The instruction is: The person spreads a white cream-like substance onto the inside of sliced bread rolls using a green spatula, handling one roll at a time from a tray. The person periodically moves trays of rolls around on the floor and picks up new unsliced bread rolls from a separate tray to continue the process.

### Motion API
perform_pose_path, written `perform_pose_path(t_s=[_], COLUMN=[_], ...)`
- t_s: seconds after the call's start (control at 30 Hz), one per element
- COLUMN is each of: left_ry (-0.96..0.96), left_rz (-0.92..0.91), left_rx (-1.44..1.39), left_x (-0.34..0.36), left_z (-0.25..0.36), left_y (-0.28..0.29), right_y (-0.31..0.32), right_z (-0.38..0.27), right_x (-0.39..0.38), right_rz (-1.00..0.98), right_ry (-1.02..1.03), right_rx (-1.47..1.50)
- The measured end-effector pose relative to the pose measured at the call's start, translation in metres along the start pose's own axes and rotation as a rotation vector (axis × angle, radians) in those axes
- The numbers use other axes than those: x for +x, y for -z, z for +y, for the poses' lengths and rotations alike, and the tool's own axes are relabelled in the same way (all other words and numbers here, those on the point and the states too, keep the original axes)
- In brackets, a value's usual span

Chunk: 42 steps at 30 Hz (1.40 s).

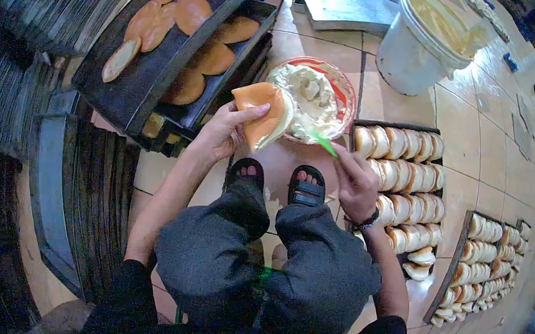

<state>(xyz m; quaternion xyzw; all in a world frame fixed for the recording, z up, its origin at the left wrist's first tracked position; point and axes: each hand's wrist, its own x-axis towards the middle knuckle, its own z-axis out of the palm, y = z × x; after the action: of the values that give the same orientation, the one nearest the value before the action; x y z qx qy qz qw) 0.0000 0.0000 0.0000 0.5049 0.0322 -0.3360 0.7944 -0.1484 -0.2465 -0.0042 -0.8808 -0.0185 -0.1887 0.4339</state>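
Note:
My left hand (224, 129) is closed on a soft golden-brown bun (263, 109), folded with its pale inside toward the right. The bun is held at the near left rim of a red-and-white bowl (353, 104) of thick cream (311, 95). In my right hand (355, 180) is a green spatula (323, 143), its handle gripped in my fingers and its tip against the cream by the bowl's near edge. Right of the bowl, a dark tray holds rows of cream-filled buns (408, 175), with my right wrist close to its left side.
Stacked dark trays (111, 72) at the left hold flat brown buns (193, 15). A white bucket (410, 57) with a yellowish coating stands beyond the bowl, near a metal tray (346, 5). More filled buns (476, 275) lie far right. Piles of trays (94, 198) line the left.

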Motion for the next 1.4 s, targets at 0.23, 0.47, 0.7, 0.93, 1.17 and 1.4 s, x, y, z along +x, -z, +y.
perform_pose_path(t_s=[0.23,0.47,0.7,0.93,1.17,1.4], left_ry=[-0.077,-0.102,0.101,0.022,-0.018,-0.236], left_rz=[0.003,-0.321,-0.462,-0.212,-0.082,0.172], left_rx=[0.04,0.616,0.515,0.634,0.685,0.53], left_x=[0.012,0.005,-0.007,-0.04,-0.085,-0.119], left_z=[0.005,-0.03,-0.052,-0.021,0.004,0.083], left_y=[-0.049,-0.083,-0.094,0.008,0.039,0.101], right_y=[0.039,0.029,0.074,0.164,0.138,0.116], right_z=[-0.02,-0.013,0.035,0.1,0.169,0.227], right_x=[0.007,0.011,-0.089,-0.278,-0.35,-0.345], right_rz=[-0.276,0.238,0.423,0.753,1.004,0.922], right_ry=[-0.078,-0.02,-0.461,-1.25,-1.721,-1.601], right_rx=[0.178,-0.076,-0.109,-0.614,-0.593,-0.867])
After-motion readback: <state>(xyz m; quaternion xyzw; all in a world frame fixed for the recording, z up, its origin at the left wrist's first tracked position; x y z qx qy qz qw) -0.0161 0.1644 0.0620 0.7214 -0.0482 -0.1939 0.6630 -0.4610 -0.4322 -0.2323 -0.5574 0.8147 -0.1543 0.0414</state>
